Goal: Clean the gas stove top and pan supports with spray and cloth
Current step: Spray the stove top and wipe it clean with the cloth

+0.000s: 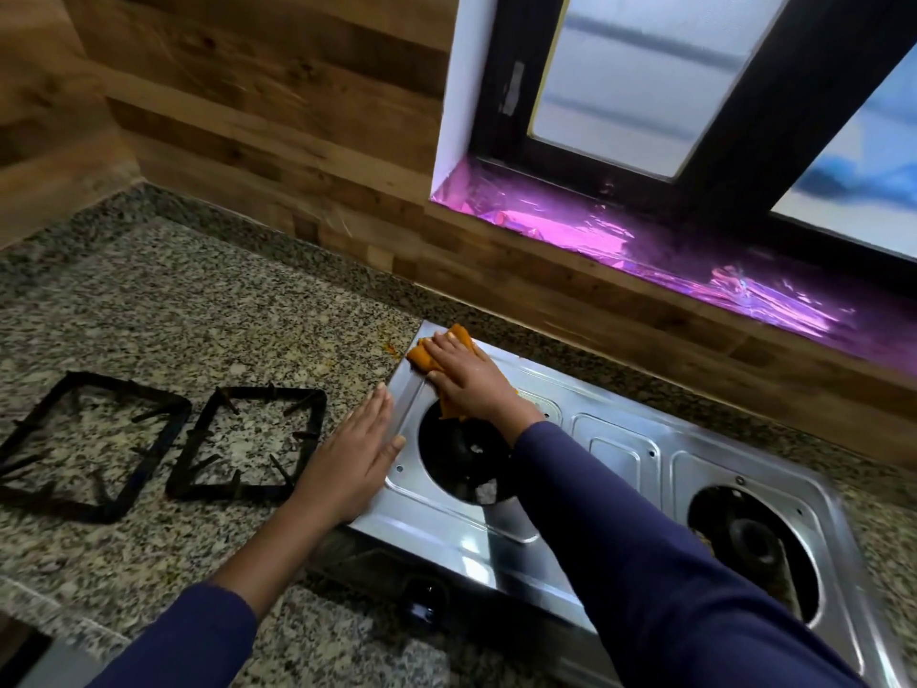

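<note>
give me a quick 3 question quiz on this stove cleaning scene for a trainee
1. True or false: both pan supports sit on the stove top.
2. Which hand presses the orange cloth? A) left hand B) right hand
3. Fill in: the left hand rests flat, fingers straight, at the stove top's ___ edge.

Key: 1 false, they lie on the counter beside it; 2 B; 3 left.
</note>
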The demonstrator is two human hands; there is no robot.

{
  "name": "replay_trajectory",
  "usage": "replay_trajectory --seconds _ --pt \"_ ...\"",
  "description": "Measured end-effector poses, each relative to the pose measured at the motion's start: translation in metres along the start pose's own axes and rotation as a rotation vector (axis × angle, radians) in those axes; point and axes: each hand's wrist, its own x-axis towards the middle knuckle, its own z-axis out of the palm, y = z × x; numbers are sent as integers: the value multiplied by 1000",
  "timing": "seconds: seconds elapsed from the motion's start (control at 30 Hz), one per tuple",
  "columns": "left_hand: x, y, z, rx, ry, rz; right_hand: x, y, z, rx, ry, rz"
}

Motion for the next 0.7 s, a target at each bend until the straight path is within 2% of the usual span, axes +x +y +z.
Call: replay_trajectory --seconds 0.1,0.27,0.47,0.57,0.7 --pt "-1 -1 1 -6 0 -16 -20 25 -8 49 79 20" --pt "-1 1 -2 -148 20 -38 -80 55 -8 87 241 239" --pt "-11 6 -10 -365 193 -161 -189 24 9 77 311 397" --pt "-18 5 -9 -399 293 -233 -237 -25 21 58 216 421" --pt "-39 -2 4 -609 349 -362 -249 -74 30 18 96 309"
